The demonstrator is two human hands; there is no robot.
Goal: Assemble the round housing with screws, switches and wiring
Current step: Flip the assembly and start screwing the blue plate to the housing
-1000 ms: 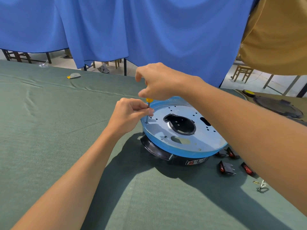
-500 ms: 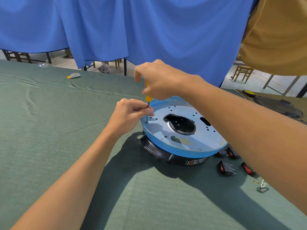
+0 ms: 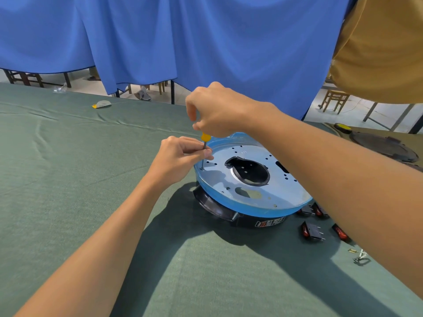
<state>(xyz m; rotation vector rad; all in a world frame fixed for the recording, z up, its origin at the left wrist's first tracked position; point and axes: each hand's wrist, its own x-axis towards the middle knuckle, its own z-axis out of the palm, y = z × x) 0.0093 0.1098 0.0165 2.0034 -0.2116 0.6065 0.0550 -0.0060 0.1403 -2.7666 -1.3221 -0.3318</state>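
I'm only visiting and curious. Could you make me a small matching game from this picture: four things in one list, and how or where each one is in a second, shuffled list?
Things
1. screwdriver
2. round housing
3. switches
4. dark disc

Descriptions
A. red and black, loose on the green cloth
B. far right, beyond that cloth's edge
C. upright, right hand on the handle, left hand pinching the shaft
D. blue rim, silver top with a central opening

Pairs: 1-C, 2-D, 3-A, 4-B
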